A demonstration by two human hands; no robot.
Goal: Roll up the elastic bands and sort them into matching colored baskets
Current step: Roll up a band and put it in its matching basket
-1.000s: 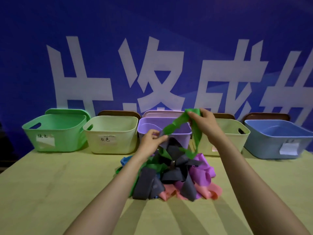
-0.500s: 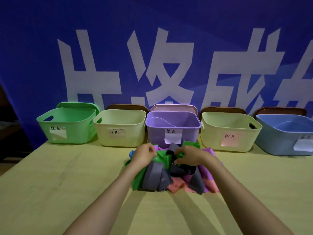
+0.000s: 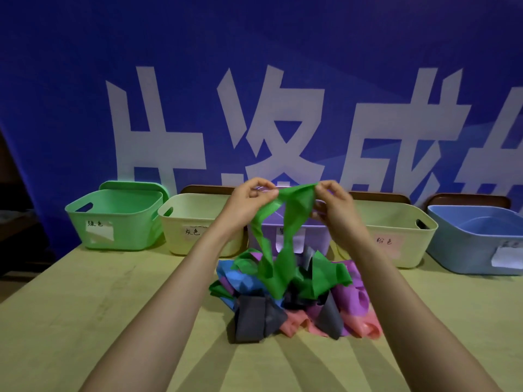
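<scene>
The person's two bare forearms rise from the near edge of the table [image 3: 85, 321] and stretch toward its far edge, drawing closer together as they go. The left forearm [image 3: 175, 292] comes in from the near left corner, and the right forearm [image 3: 396, 301] from the near right corner. Both wrists are lifted, so the hands are well above the tabletop, level with one another and close but not touching. The left hand [image 3: 249, 203] has its fingers [image 3: 261, 184] curled, thumb and forefinger pinching one upper end of a green band [image 3: 285, 239]. The right hand [image 3: 332, 206] mirrors it, with curled fingertips nipping the other upper end.
</scene>
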